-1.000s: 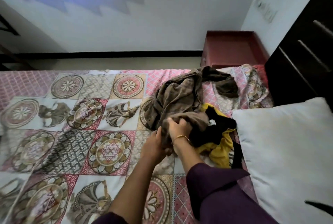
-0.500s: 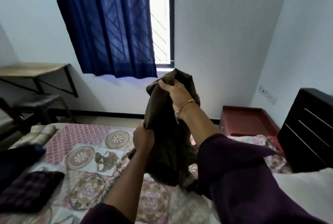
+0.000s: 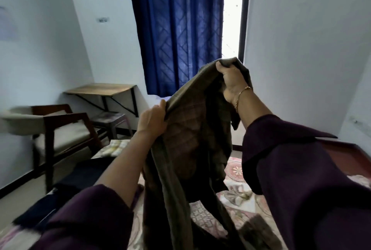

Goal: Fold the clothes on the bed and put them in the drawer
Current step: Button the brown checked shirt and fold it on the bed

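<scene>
Olive-brown shirt (image 3: 192,139), long axis vertical

Loose dark purple sleeves (image 3: 301,179) on both arms, thin gold bracelet (image 3: 242,95) at right wrist

I have the garment (image 3: 192,139) hanging between my hands — left hand (image 3: 153,120) lower and nearer, right hand (image 3: 232,81) higher, above the bed (image 3: 236,209). Behind it hangs the curtain (image 3: 178,28), the window (image 3: 232,12) at its right. To the left stands a chair (image 3: 60,131), beside the bed; behind the chair, a wall-mounted surface (image 3: 100,89) with a stool (image 3: 109,118) under it.
</scene>
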{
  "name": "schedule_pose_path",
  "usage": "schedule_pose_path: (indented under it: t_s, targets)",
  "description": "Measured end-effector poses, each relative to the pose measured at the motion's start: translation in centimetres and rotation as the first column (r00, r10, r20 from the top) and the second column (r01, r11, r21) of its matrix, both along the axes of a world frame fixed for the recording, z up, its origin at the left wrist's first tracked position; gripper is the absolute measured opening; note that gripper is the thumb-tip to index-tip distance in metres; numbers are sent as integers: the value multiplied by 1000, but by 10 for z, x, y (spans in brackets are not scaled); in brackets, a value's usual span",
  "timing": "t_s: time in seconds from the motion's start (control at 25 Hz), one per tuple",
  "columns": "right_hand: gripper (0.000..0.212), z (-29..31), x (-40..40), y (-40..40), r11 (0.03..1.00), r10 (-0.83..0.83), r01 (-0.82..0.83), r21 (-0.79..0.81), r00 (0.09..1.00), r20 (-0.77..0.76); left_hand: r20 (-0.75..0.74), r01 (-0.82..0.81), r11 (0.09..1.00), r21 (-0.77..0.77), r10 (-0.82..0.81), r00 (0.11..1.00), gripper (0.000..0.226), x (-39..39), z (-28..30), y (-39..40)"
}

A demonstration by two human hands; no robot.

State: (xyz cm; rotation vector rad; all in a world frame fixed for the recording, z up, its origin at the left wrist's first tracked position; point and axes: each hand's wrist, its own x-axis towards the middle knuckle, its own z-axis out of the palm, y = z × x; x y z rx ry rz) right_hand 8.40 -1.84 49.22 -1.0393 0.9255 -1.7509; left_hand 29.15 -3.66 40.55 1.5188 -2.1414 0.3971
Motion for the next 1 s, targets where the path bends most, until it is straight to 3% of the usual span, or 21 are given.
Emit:
schedule_pose_path:
  t_s: [0.08,0.16,0.2,0.24,0.32,0.36,0.4,0.52,0.6,0.68,0.72,0.76,0.8,0.88,0.92,1.0]
  targets:
    - [9,-4,30,-6,999,35,-35,5,999,34,-200,-112,989,100,130,971,31,24,-5,-5]
    - [13,-8,49,-15,999,43,-43,-3,997,63,-496,-136,952,275,261,828,31,40,-2,-14]
    - [14,-10,55,-21,999,53,-53,-5,998,41,-633,-58,922,382,307,710,34,46,3,-19]
    - [17,-12,59,-26,998,62,-61,8,997,-45,-777,85,896,437,328,537,37,49,10,-22]
    - [20,-21,69,-32,989,138,-113,96,937,-320,-925,425,828,366,375,64,29,49,25,-22]
    - [20,-26,76,-33,971,218,-149,187,873,-435,-913,503,815,287,392,-115,22,47,34,-21]
    - [22,-33,83,-34,938,315,-176,299,793,-521,-895,525,821,222,385,-223,22,43,43,-21]
    - [43,-56,106,-44,817,562,-237,525,527,-637,-846,439,883,164,355,-398,31,38,61,-29]
    - [56,-72,124,-51,796,603,-248,553,408,-685,-809,411,896,167,362,-462,41,38,68,-31]
    - [66,-95,140,-61,871,491,-181,457,281,-824,-836,424,890,170,358,-416,51,36,76,-28]
    - [56,-103,146,-67,924,381,-125,361,253,-889,-867,348,918,189,322,-380,52,37,81,-32]
    - [37,-109,149,-75,967,254,-45,252,286,-924,-900,305,936,175,277,-335,52,39,87,-36]
    - [19,-108,147,-84,985,146,26,168,379,-914,-897,298,943,150,256,-360,49,44,96,-45]
    - [24,-93,137,-99,994,24,64,83,635,-772,-825,377,926,27,234,-514,37,59,112,-72]
    - [31,-81,131,-107,995,7,57,76,754,-657,-850,372,928,34,223,-478,32,71,116,-87]
    - [33,-55,122,-121,992,-64,113,64,854,-516,-921,405,912,65,211,-327,32,94,117,-117]
